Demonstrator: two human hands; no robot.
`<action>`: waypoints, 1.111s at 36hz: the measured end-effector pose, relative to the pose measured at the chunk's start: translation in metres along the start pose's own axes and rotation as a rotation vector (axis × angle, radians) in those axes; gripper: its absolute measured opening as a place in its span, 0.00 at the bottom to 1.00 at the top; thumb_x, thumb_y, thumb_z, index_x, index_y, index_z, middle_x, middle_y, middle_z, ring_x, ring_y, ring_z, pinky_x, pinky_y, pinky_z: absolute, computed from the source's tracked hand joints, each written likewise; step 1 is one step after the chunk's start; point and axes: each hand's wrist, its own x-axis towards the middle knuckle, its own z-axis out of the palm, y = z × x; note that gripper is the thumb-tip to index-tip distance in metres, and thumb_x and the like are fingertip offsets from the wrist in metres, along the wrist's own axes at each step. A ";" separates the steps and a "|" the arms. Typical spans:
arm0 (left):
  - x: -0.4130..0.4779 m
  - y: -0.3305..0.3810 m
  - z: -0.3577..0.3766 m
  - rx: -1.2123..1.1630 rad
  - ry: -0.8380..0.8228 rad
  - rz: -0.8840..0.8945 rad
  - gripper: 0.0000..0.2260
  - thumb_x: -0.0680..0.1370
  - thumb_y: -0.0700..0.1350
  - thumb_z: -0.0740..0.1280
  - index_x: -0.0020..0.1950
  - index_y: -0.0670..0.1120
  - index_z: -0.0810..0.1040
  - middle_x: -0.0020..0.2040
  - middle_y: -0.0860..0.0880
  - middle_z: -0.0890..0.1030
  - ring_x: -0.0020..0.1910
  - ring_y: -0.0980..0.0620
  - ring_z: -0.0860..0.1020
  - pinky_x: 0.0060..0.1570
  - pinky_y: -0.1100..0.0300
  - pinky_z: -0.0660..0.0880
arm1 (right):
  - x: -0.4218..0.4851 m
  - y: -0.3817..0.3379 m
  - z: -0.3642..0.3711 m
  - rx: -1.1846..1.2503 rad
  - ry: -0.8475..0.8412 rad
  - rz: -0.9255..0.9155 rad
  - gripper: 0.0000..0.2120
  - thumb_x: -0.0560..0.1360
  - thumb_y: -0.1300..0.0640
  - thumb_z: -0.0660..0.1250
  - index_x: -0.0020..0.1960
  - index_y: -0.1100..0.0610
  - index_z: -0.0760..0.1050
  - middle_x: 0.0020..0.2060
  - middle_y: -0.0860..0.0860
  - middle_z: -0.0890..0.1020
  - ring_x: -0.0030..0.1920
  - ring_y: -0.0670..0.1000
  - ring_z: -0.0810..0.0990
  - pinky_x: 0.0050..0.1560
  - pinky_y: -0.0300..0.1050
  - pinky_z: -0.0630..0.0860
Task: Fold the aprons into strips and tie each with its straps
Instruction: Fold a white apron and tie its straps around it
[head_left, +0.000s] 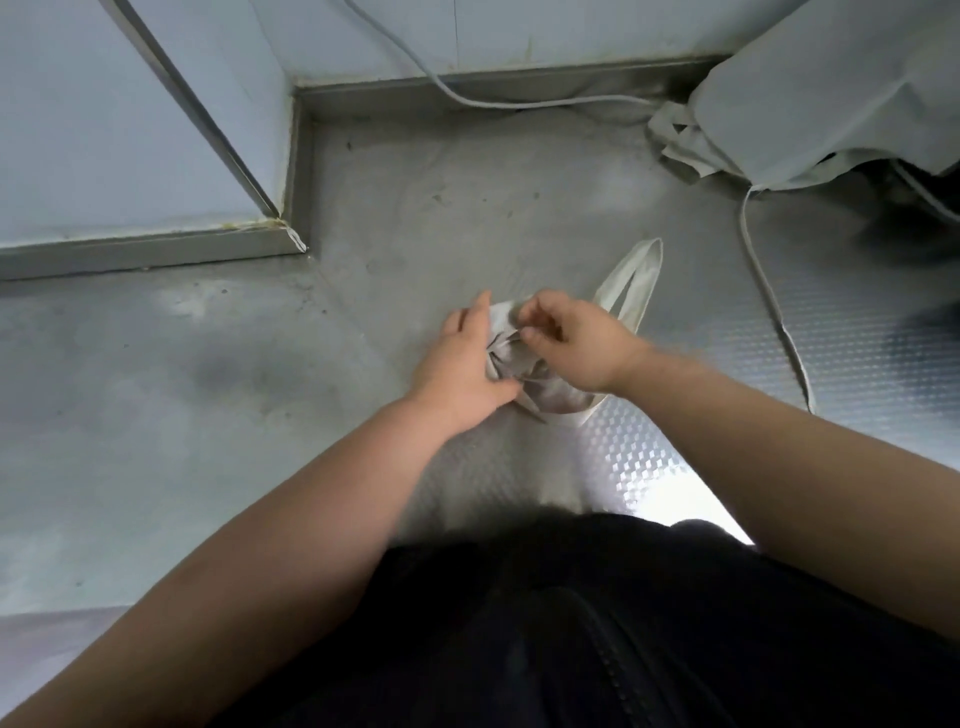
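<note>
Centrally, left hand (462, 358) presses flat on bundled apron (550, 397); right hand (571, 345) pinches its strap (511, 340); apron heap (831, 88) beyond, right.

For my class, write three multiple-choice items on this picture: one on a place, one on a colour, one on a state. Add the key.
1. Where is the heap of loose aprons?
A. far right corner of the steel counter
B. near left edge
C. under the forearms

2. What colour is the folded apron?
A. red
B. pale grey-white
C. dark blue

3. What do the fingers of the right hand do?
A. lie flat on the counter
B. hang clear of everything
C. curl and pinch the folded apron

Key: 1 A, the heap lies at the far right; 2 B, the cloth is pale; 3 C, the fingers curl into the cloth.
</note>
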 end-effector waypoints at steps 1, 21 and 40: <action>0.000 0.001 0.001 0.020 0.038 0.015 0.41 0.71 0.45 0.73 0.77 0.44 0.53 0.69 0.41 0.64 0.66 0.43 0.68 0.59 0.63 0.62 | -0.003 0.002 0.002 -0.011 -0.004 0.017 0.13 0.77 0.60 0.63 0.62 0.58 0.71 0.54 0.53 0.78 0.55 0.52 0.76 0.59 0.41 0.71; -0.048 -0.031 -0.031 0.323 0.043 0.072 0.43 0.68 0.57 0.72 0.76 0.53 0.53 0.74 0.49 0.61 0.75 0.46 0.54 0.72 0.47 0.53 | -0.045 -0.040 0.032 -0.162 0.345 0.036 0.13 0.75 0.62 0.62 0.58 0.57 0.78 0.52 0.56 0.82 0.54 0.57 0.77 0.48 0.42 0.69; -0.110 0.021 -0.104 -0.812 0.720 -0.085 0.11 0.76 0.36 0.59 0.38 0.50 0.72 0.25 0.55 0.74 0.30 0.54 0.73 0.40 0.58 0.71 | -0.112 -0.114 -0.024 0.881 0.437 0.122 0.16 0.81 0.52 0.57 0.37 0.57 0.68 0.30 0.51 0.69 0.28 0.50 0.68 0.40 0.48 0.74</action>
